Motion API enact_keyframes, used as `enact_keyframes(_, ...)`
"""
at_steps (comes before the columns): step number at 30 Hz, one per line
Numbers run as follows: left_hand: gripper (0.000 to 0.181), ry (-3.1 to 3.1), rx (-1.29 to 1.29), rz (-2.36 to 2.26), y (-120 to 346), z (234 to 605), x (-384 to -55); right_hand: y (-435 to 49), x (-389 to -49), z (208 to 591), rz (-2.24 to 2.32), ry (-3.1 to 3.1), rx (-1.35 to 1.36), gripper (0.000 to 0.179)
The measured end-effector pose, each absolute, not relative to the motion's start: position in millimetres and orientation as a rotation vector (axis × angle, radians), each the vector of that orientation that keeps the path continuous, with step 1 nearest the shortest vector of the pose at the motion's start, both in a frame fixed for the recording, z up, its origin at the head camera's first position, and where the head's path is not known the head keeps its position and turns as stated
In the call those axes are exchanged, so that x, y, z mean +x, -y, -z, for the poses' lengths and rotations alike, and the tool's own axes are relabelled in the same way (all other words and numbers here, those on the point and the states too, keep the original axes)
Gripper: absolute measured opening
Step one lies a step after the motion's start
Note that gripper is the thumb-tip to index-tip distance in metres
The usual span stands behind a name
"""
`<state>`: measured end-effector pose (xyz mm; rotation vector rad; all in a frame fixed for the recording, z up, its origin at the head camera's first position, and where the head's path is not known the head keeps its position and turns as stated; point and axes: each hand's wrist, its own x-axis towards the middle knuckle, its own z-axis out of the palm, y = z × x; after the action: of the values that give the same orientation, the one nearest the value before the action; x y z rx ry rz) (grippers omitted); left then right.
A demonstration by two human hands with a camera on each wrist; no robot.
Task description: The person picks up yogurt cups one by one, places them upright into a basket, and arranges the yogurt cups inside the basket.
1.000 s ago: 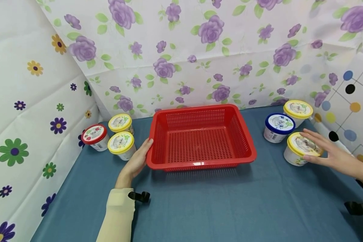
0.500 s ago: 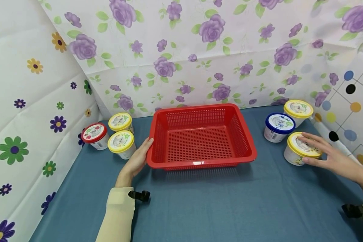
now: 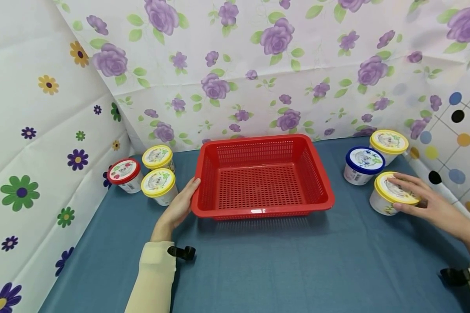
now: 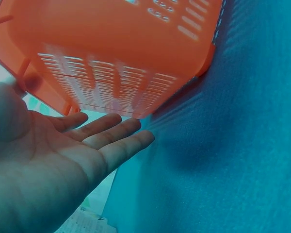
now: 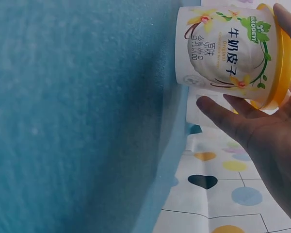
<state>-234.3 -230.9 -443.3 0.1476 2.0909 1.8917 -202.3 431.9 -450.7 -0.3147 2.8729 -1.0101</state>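
At the left end of the red plastic basket (image 3: pixel 258 213), my left hand (image 3: pixel 177 209) is against the rim. The left wrist view shows that hand's fingers (image 4: pixel 116 138) straight and spread beside the perforated wall of the basket (image 4: pixel 111 29), its thumb partly hidden behind the rim. My right hand (image 3: pixel 434 208) spans a white tub with a yellow lid (image 3: pixel 384 204) on the right, fingers over the lid and thumb at its near edge. In the right wrist view, this tub (image 5: pixel 228 53) stands between the thumb and fingers, flower and vine print showing.
Beyond the right hand's tub stand a blue-lidded tub (image 3: pixel 358 176) and another yellow-lidded tub (image 3: pixel 389 141). A red-lidded tub (image 3: pixel 131 184) and two yellow-lidded tubs (image 3: pixel 166 198) are grouped left of the basket. Blue cloth (image 3: pixel 266 265) covers the table, with patterned sheets (image 3: pixel 250 87) around it.
My right hand has drawn in a little closer over the yellow-lidded tub. The left hand, basket and tubs have kept their places; the head view has shifted slightly.
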Motion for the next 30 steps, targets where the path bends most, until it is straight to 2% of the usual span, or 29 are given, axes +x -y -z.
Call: enact_keyframes(30, 0.066, -2.051, 0.178, -1.942, 230.5, 448.6, -235.0, -428.7, -199.3, 453.4, 1.174, -2.83, -0.207, 0.076)
